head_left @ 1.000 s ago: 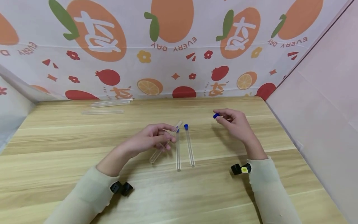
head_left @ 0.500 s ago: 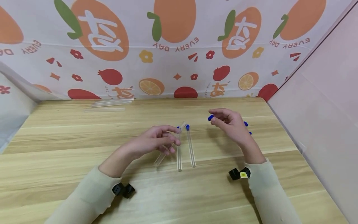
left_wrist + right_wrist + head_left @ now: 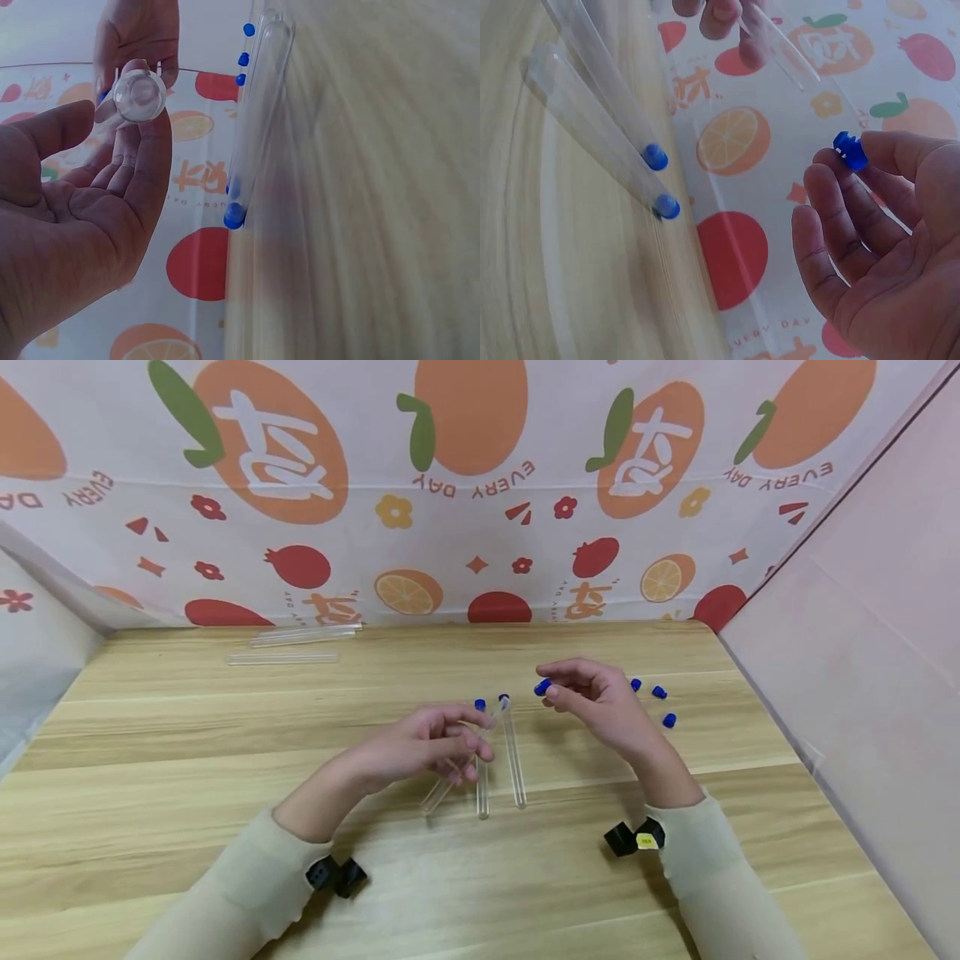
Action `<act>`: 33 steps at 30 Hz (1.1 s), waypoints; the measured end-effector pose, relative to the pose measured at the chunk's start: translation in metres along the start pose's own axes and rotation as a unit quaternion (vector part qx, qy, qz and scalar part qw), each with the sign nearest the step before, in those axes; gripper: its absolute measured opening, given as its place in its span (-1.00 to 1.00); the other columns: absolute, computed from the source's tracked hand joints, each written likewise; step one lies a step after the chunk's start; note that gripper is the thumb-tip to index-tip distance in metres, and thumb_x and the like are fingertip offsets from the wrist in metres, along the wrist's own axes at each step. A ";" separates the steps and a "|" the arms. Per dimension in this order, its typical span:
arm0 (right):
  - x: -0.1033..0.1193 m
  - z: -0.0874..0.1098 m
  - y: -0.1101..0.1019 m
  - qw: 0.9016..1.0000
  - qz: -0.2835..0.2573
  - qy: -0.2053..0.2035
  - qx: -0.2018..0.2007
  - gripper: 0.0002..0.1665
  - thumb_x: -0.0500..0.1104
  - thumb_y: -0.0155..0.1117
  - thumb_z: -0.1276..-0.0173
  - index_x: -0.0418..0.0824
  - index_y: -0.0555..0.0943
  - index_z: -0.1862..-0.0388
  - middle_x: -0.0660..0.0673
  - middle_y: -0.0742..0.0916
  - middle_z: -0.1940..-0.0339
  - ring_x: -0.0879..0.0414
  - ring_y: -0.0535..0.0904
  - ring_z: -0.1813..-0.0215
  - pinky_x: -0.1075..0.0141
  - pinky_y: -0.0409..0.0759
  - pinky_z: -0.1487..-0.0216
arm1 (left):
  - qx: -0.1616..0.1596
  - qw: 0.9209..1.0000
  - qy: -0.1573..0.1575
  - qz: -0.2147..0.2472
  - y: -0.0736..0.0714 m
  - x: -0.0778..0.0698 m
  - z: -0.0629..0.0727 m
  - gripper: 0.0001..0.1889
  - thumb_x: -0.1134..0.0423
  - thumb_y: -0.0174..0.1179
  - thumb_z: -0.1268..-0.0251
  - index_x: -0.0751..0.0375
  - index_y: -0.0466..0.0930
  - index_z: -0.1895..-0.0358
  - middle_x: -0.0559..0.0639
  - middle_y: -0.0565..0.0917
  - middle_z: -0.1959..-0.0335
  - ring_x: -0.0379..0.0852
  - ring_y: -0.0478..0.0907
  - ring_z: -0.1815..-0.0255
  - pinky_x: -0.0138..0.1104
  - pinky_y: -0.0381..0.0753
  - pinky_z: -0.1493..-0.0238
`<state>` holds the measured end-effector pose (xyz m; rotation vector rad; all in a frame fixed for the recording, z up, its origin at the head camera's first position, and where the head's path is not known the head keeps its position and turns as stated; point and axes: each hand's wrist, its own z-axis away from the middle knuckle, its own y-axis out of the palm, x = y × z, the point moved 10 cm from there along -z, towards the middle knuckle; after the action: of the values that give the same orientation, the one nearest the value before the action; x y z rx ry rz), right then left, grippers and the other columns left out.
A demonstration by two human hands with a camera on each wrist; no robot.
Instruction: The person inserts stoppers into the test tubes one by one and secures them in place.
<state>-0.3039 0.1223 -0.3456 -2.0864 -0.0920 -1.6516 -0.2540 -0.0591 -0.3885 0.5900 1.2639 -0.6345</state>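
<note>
My left hand (image 3: 442, 747) pinches a clear, uncapped test tube (image 3: 437, 795) between thumb and fingers, tilted with its open end up and to the right. Its rounded bottom faces the camera in the left wrist view. My right hand (image 3: 596, 702) holds a small blue stopper (image 3: 850, 152) between thumb and index finger, a short way right of the tube's open end. Below the held tube, two blue-capped test tubes lie side by side on the wooden table; the left one (image 3: 482, 793) is partly covered by my left hand, the right one (image 3: 515, 764) shows almost whole.
Three loose blue stoppers, the nearest being this stopper (image 3: 670, 720), lie on the table beyond my right wrist. At the back left lie a single clear tube (image 3: 283, 659) and a small bunch of tubes (image 3: 303, 636). A fruit-print cloth (image 3: 450, 535) rises along the table's back edge.
My right hand has moved left with the stopper, closer to the tube's open end, uncovering the three loose stoppers. My left hand has shifted slightly right and down with the tube.
</note>
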 end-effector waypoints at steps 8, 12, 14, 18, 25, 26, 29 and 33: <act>0.000 0.002 0.015 1.000 0.003 0.004 0.019 -0.69 -0.19 0.23 -0.49 -0.22 0.63 -0.15 -0.15 0.73 0.01 -0.03 0.69 0.06 0.28 0.70 0.04 | 0.003 1.000 0.003 -0.002 0.007 0.001 -0.001 -0.58 0.32 -0.03 -0.58 0.34 0.29 -0.40 0.46 0.59 -0.11 -0.08 0.70 0.23 -0.17 0.74 0.16; 0.001 0.003 0.024 0.999 -0.005 0.008 0.034 -0.66 -0.19 0.23 -0.49 -0.28 0.61 -0.17 -0.18 0.72 -0.04 0.00 0.69 0.04 0.26 0.70 0.00 | 0.008 1.000 0.003 -0.005 0.009 0.002 -0.001 -0.57 0.33 -0.03 -0.58 0.36 0.28 -0.40 0.46 0.59 -0.11 -0.07 0.69 0.23 -0.19 0.74 0.16; 0.002 0.004 0.026 0.999 -0.008 0.007 0.038 -0.65 -0.19 0.23 -0.49 -0.29 0.60 -0.17 -0.18 0.72 -0.04 0.00 0.69 0.03 0.25 0.70 -0.02 | 0.012 1.000 0.006 -0.004 0.010 0.002 -0.001 -0.57 0.32 -0.03 -0.58 0.39 0.27 -0.40 0.46 0.59 -0.10 -0.07 0.69 0.24 -0.21 0.73 0.17; 0.004 0.003 0.030 0.999 -0.010 0.003 0.044 -0.68 -0.19 0.23 -0.49 -0.26 0.62 -0.16 -0.16 0.72 -0.04 -0.01 0.69 0.03 0.23 0.70 -0.03 | 0.015 1.000 0.011 -0.002 0.011 0.002 -0.001 -0.57 0.33 -0.04 -0.58 0.42 0.26 -0.40 0.47 0.59 -0.09 -0.08 0.69 0.24 -0.26 0.72 0.21; 0.004 0.005 0.034 0.999 -0.009 0.002 0.050 -0.70 -0.18 0.22 -0.50 -0.21 0.63 -0.15 -0.13 0.73 -0.02 -0.17 0.67 -0.01 0.24 0.70 -0.02 | 0.012 1.000 0.007 -0.001 0.013 0.004 -0.001 -0.58 0.34 -0.05 -0.59 0.41 0.28 -0.40 0.48 0.59 -0.10 -0.07 0.69 0.24 -0.24 0.73 0.21; 0.004 0.005 0.035 0.999 -0.009 0.003 0.051 -0.70 -0.18 0.22 -0.50 -0.21 0.63 -0.15 -0.13 0.73 -0.01 -0.17 0.67 -0.01 0.24 0.70 -0.02 | 0.011 1.000 0.007 -0.001 0.013 0.005 -0.001 -0.58 0.34 -0.05 -0.59 0.41 0.28 -0.40 0.48 0.59 -0.10 -0.07 0.69 0.24 -0.23 0.73 0.21; 0.002 0.006 0.036 0.999 -0.008 0.007 0.050 -0.69 -0.18 0.22 -0.50 -0.22 0.63 -0.15 -0.12 0.73 0.00 -0.10 0.68 0.01 0.24 0.70 -0.01 | 0.009 1.000 0.005 -0.002 0.013 0.006 -0.002 -0.59 0.34 -0.06 -0.59 0.40 0.29 -0.39 0.49 0.58 -0.10 -0.08 0.69 0.25 -0.22 0.73 0.21; 0.002 0.005 0.040 0.999 -0.018 0.004 0.050 -0.70 -0.19 0.22 -0.49 -0.20 0.63 -0.14 -0.13 0.72 0.00 -0.03 0.69 0.04 0.23 0.71 0.00 | 0.007 1.000 0.012 -0.005 0.013 0.005 -0.002 -0.60 0.34 -0.06 -0.59 0.41 0.29 -0.37 0.48 0.59 -0.08 -0.09 0.68 0.26 -0.23 0.73 0.22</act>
<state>-0.2852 0.0887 -0.3574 -2.0157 -0.2061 -1.6415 -0.2451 -0.0495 -0.3932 0.6048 1.2860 -0.6468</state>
